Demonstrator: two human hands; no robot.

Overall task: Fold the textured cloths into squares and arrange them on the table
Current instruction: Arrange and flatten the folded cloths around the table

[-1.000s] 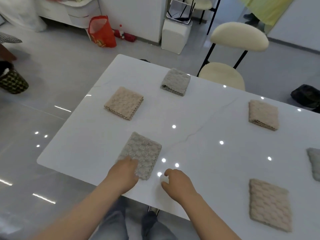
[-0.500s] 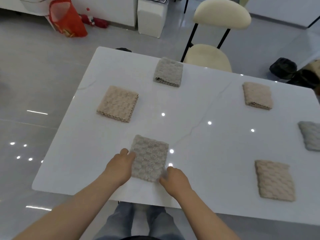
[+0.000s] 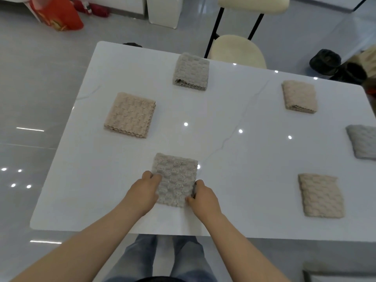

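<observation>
White table [image 3: 234,159], six folded textured cloths laid on it, all well apart.

Near grey cloth [image 3: 176,178]: lies flat at the near middle of the table, a rough square, a little back from the near edge. Left hand [image 3: 142,193] grips its near left corner, fingers curled onto the fabric. Right hand [image 3: 203,198] pinches the near right corner, one finger along the right edge, thumb at the near edge. Both hands are closed on this one cloth.

Other cloths, none touched:
- beige cloth [image 3: 130,115], left, farther in
- far grey cloth [image 3: 191,72], far middle, close to the far edge
- far beige cloth [image 3: 299,96], far right
- right grey cloth [image 3: 363,141], cut by the right edge of the view
- near beige cloth [image 3: 320,195], near right

Beyond the far edge of the table, a cream chair [image 3: 236,47] on black legs. A red bag [image 3: 59,15] stands on the floor, far left.
</observation>
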